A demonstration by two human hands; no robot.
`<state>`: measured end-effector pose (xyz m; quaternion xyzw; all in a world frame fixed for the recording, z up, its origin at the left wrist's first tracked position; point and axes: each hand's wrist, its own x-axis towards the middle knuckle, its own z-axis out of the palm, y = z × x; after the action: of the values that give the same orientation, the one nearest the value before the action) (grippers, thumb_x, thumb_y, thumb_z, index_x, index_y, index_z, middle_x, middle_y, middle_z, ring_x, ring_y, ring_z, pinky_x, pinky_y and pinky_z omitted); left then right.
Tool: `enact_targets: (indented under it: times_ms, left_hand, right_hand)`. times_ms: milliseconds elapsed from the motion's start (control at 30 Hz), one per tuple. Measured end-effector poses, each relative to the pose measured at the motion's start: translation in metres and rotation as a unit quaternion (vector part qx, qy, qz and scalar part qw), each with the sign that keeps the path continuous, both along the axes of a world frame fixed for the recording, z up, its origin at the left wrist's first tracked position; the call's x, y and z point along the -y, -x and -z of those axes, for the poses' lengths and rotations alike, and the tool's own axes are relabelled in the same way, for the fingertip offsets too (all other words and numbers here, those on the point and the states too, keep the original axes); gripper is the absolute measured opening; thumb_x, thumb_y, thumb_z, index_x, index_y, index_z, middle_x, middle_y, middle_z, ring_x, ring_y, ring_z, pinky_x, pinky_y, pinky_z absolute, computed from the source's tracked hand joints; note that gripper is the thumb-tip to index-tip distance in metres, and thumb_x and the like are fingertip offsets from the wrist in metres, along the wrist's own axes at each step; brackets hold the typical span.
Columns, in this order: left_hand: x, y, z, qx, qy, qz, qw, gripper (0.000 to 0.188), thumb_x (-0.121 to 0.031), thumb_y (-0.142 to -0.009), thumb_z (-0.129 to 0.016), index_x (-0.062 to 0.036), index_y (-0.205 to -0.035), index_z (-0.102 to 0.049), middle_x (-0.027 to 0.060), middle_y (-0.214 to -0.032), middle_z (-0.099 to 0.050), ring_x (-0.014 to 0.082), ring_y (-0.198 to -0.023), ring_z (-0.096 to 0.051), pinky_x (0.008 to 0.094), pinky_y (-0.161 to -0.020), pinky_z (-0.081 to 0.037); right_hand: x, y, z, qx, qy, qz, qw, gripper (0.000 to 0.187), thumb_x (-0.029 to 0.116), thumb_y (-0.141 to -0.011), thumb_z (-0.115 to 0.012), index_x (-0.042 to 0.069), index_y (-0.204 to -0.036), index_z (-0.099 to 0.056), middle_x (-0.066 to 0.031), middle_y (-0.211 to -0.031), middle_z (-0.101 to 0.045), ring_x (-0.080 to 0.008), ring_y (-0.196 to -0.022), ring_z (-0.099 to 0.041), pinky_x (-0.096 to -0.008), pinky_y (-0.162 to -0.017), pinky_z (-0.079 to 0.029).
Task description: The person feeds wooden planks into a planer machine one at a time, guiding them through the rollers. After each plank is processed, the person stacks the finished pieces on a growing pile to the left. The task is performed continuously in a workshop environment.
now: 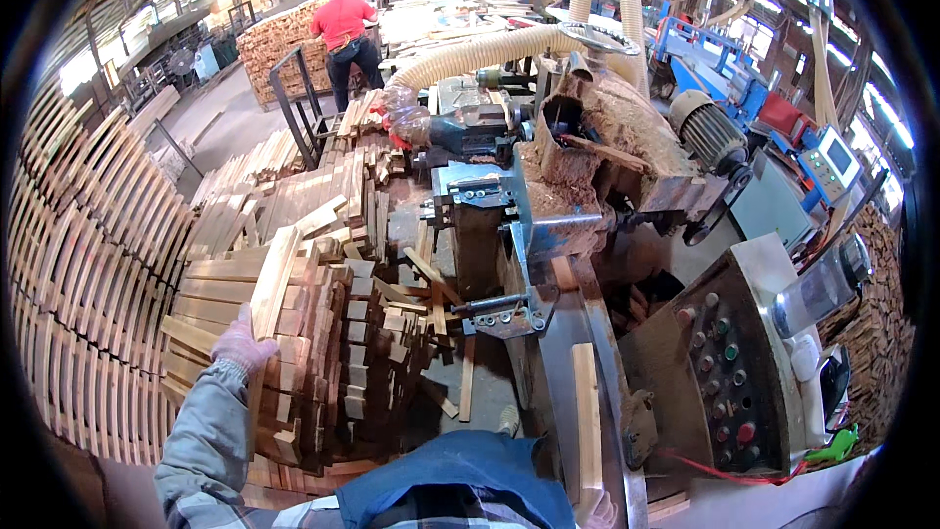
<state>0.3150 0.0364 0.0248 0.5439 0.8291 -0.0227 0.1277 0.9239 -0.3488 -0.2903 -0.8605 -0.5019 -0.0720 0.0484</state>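
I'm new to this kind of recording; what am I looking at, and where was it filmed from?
There is no robot here: a person works with their own hands. The single picture comes from a wide fisheye camera on their head, looking down, so straight edges bend near the rim. The gloved left hand has its grip on a long pale board over stacked boards. The right hand, partly cut off below, is at the near end of a second board lying on a metal bed. Ahead stands a sawdust-covered woodworking machine; to the right is a button panel.
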Motion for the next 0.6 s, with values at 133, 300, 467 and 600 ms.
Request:
enact_targets:
  times_ms: [133, 300, 467, 600]
  left_hand:
    - [-0.005, -0.005, -0.012, 0.013, 0.014, -0.01, 1.0, 0.098, -0.044, -0.075, -0.078, -0.0126, -0.155, -0.031, 0.0276, -0.126, -0.065, 0.0414, -0.12, -0.062, 0.0477, -0.101, -0.05]
    - [-0.002, 0.029, -0.016, 0.236, -0.138, -0.002, 0.962, 0.084, -0.029, -0.075, -0.081, -0.0052, -0.148, -0.047, 0.0211, -0.121, -0.069, 0.0324, -0.111, -0.066, 0.0393, -0.098, -0.051]
    - [-0.01, 0.002, -0.045, 0.49, -0.269, 0.008, 0.83, 0.069, -0.007, -0.084, -0.072, 0.0065, -0.146, -0.046, 0.0113, -0.12, -0.066, 0.0188, -0.104, -0.064, 0.0291, -0.09, -0.054]
    - [-0.041, -0.072, -0.059, 0.549, -0.314, 0.029, 0.774, 0.074, -0.013, -0.083, -0.073, 0.0057, -0.148, -0.042, 0.0146, -0.128, -0.062, 0.0217, -0.115, -0.06, 0.0314, -0.099, -0.05]
  right_hand:
    - [-0.057, -0.008, 0.0, 0.026, -0.028, -0.022, 0.999, 0.052, 0.025, -0.084, -0.065, 0.013, -0.134, -0.058, -0.0172, -0.132, -0.057, -0.0367, -0.118, -0.054, -0.0493, -0.103, -0.042]
    - [-0.183, -0.046, 0.054, 0.075, -0.113, -0.092, 0.986, 0.054, 0.024, -0.086, -0.061, 0.02, -0.14, -0.057, -0.0155, -0.136, -0.055, -0.0349, -0.126, -0.05, -0.0488, -0.107, -0.04]
    - [-0.325, -0.037, 0.007, -0.144, 0.032, -0.022, 0.989, 0.064, 0.04, -0.09, -0.06, 0.016, -0.149, -0.048, -0.0164, -0.148, -0.046, -0.0394, -0.137, -0.04, -0.0563, -0.117, -0.028]
    - [-0.377, 0.009, -0.039, -0.193, -0.214, -0.167, 0.943, 0.036, 0.022, -0.091, -0.059, 0.008, -0.124, -0.06, -0.0158, -0.118, -0.062, -0.0377, -0.11, -0.057, -0.05, -0.096, -0.044]
